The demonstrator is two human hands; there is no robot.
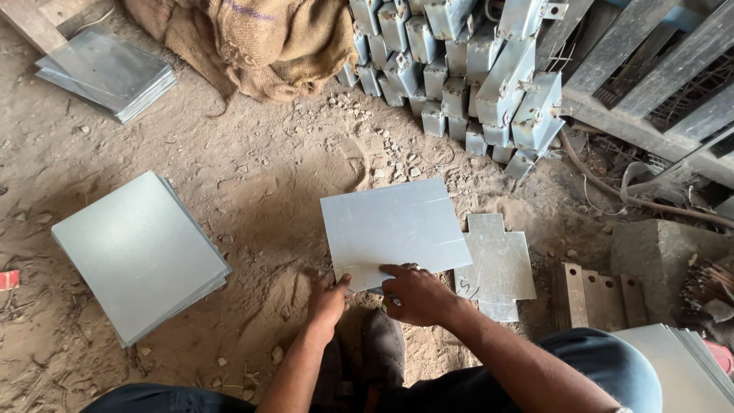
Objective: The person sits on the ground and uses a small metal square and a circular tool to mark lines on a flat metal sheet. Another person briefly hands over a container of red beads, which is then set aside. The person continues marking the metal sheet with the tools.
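Both hands work at the near edge of a square metal sheet (391, 226) that lies flat on the dirt floor (252, 168). The left hand (329, 298) reaches in from below with the forearm nearly vertical in the view; its fingers are loosely curled and the thumb and fingertips rest on the sheet's near left corner, not closed around anything. The right hand (417, 294) comes in from the lower right with the forearm angled across the frame; its index finger is extended and presses on the sheet's near edge, the other fingers folded under. Whether something small is held beneath that hand cannot be told.

A shoe (382, 348) sits just below the two hands, between the forearms. Just beside the sheet on its right lies a notched metal blank (497, 268), touching or slightly under the sheet's edge. A stack of square sheets (138, 252) lies well apart to the left. A pile of folded metal boxes (459, 69) stands beyond the sheet, near a burlap sack (267, 38).
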